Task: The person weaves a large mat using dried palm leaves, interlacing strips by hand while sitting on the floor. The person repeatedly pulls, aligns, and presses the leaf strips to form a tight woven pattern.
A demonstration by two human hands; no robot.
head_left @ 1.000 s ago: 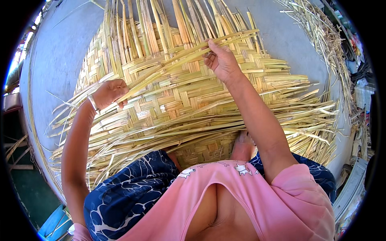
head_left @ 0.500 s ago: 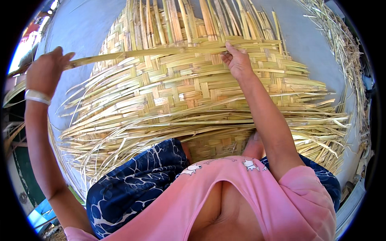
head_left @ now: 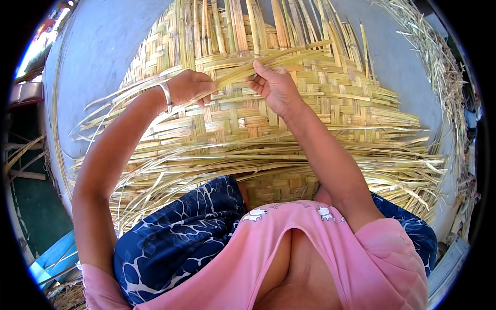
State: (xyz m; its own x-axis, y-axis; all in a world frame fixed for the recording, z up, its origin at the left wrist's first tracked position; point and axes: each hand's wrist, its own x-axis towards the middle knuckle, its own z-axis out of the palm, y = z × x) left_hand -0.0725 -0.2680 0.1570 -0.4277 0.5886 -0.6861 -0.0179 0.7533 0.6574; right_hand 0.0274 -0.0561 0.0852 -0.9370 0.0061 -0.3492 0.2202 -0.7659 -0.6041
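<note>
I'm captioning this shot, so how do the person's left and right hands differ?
The left hand wears a pale band at its wrist; the right hand shows none. The left hand points right across the picture, while the right hand points toward the upper left. Both hold yellow-green strips over the woven mat.

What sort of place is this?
It looks like a small craft workspace, perhaps at someone's home. A large, partly woven mat lies on a smooth grey surface, both hands hold long flat strips over it, and straw-like scraps are heaped along the right side.
</note>
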